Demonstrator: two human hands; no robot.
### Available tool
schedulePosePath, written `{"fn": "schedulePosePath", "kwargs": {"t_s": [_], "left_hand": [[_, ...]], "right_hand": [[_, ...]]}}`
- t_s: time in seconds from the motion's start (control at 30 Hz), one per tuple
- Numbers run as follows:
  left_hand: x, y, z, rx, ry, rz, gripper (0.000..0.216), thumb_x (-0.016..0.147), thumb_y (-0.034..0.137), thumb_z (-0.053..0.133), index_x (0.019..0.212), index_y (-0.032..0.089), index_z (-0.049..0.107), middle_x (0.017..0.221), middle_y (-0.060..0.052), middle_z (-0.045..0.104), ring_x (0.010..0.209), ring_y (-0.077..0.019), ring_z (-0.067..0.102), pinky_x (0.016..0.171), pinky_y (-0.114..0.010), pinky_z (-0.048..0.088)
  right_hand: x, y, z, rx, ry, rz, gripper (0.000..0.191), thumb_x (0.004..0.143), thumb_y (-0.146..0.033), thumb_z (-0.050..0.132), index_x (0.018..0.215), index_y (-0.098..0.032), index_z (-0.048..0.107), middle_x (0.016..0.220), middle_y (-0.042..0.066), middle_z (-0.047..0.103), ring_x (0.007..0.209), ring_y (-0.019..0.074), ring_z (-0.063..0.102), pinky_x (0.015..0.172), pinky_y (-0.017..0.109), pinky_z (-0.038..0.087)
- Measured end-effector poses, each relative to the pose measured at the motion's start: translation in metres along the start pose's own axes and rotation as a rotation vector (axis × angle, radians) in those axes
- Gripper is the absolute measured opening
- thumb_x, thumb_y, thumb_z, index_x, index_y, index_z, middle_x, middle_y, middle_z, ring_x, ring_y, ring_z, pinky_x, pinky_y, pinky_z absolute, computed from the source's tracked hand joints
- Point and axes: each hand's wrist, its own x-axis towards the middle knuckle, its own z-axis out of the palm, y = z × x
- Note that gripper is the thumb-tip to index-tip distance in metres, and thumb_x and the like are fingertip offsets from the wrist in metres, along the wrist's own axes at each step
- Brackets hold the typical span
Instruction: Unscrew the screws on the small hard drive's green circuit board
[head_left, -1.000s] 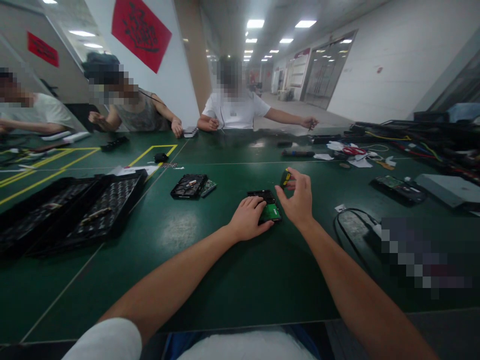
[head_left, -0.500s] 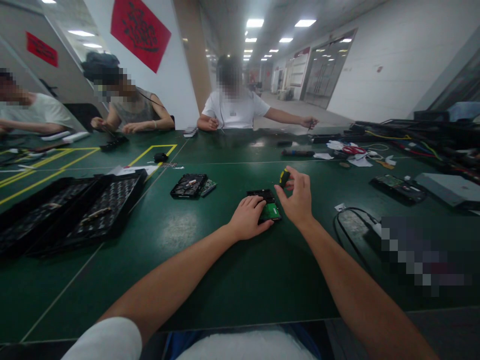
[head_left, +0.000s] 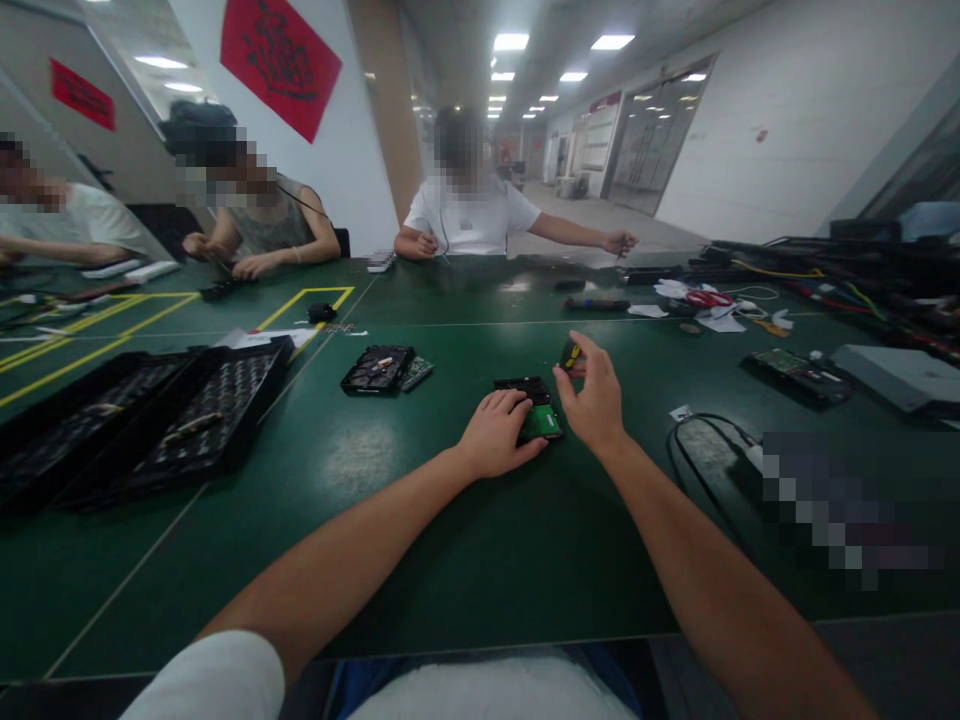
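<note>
"While the left hand (head_left: 495,437) lies over the black device (head_left: 553,432), what does the right hand (head_left: 598,398) have?"

"A black-and-yellow tool handle (head_left: 573,352), pinched narrowly between thumb and fingers, just past the device's far right corner. Any shaft or tip is too small to make out."

"And is the left one gripping?"

"I can't tell. It's palm down over the left side, fingers on top, thumb stretched along the near edge; what happens underneath is hidden."

"Where exactly does the device lie?"

"Flat on the green tabletop (head_left: 450,560), straight ahead of the wearer, between the two hands. A green circuit board (head_left: 544,423) shows on its near part, to the right of the left fingers."

"Anything to the left?"

"A black square housing (head_left: 377,372) with a small loose board (head_left: 417,374) right at its side. Farther left, a big black tray (head_left: 247,400) with a ribbed interior."

"On the right?"

"A looped black cable (head_left: 673,460), then another black unit with a board (head_left: 801,380), just beside a grey box (head_left: 896,380)."

"Who's opposite?"

"Someone in a white T-shirt (head_left: 469,225), one arm stretched out sideways over the table's far edge."
</note>
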Motion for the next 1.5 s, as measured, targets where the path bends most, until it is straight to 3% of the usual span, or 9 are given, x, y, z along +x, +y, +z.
{"fn": "schedulePosePath", "kwargs": {"t_s": [0.17, 0.43, 0.7, 0.9, 1.2, 1.5], "left_hand": [[0.0, 0.001, -0.002, -0.005, -0.002, -0.004, 0.072, 0.091, 0.062, 0.059, 0.143, 0.013, 0.056, 0.145, -0.018, 0.056, 0.138, -0.0355, 0.049, 0.12, -0.052, 0.037], [0.001, 0.001, -0.002, -0.022, 0.0, -0.003, 0.069, 0.09, 0.06, 0.062, 0.142, 0.015, 0.057, 0.145, -0.017, 0.056, 0.138, -0.0356, 0.049, 0.119, -0.054, 0.037], [0.0, 0.002, -0.002, -0.017, 0.0, -0.004, 0.07, 0.091, 0.061, 0.061, 0.142, 0.014, 0.056, 0.144, -0.017, 0.056, 0.138, -0.0357, 0.048, 0.118, -0.053, 0.038], [0.001, 0.001, -0.002, -0.013, -0.01, -0.007, 0.069, 0.09, 0.06, 0.061, 0.143, 0.015, 0.056, 0.146, -0.017, 0.055, 0.139, -0.0358, 0.048, 0.12, -0.054, 0.037], [0.0, 0.001, -0.002, -0.003, -0.004, -0.002, 0.07, 0.091, 0.061, 0.061, 0.142, 0.013, 0.056, 0.145, -0.017, 0.056, 0.138, -0.0355, 0.049, 0.12, -0.052, 0.037], [0.0, 0.0, -0.001, -0.012, -0.002, 0.005, 0.07, 0.091, 0.061, 0.061, 0.143, 0.014, 0.055, 0.144, -0.017, 0.056, 0.137, -0.0357, 0.049, 0.119, -0.053, 0.038]], "right_hand": [[-0.001, 0.002, 0.003, 0.037, 0.014, 0.04, 0.068, 0.096, -0.03, 0.057, 0.158, -0.025, 0.03, 0.144, 0.017, 0.053, 0.105, 0.0282, 0.067, 0.086, 0.048, 0.063], [0.001, -0.003, -0.002, 0.001, 0.026, 0.029, 0.06, 0.093, -0.032, 0.064, 0.15, -0.03, 0.043, 0.123, 0.01, 0.055, 0.086, 0.0216, 0.064, 0.082, 0.047, 0.065], [-0.001, -0.005, 0.002, 0.064, -0.003, 0.023, 0.064, 0.095, -0.026, 0.058, 0.155, -0.028, 0.036, 0.132, 0.015, 0.053, 0.097, 0.0246, 0.067, 0.083, 0.049, 0.065], [-0.001, 0.001, 0.003, 0.047, -0.005, 0.036, 0.065, 0.093, -0.031, 0.063, 0.153, -0.03, 0.039, 0.126, 0.012, 0.059, 0.095, 0.0255, 0.068, 0.084, 0.051, 0.065], [-0.002, 0.001, 0.004, 0.09, -0.068, 0.083, 0.07, 0.094, -0.029, 0.06, 0.158, -0.026, 0.03, 0.112, 0.009, 0.069, 0.089, 0.0234, 0.071, 0.084, 0.046, 0.064], [-0.001, 0.006, 0.005, 0.124, -0.043, 0.114, 0.068, 0.094, -0.044, 0.066, 0.154, -0.028, 0.037, 0.108, 0.006, 0.071, 0.088, 0.0236, 0.071, 0.081, 0.043, 0.063]]}}
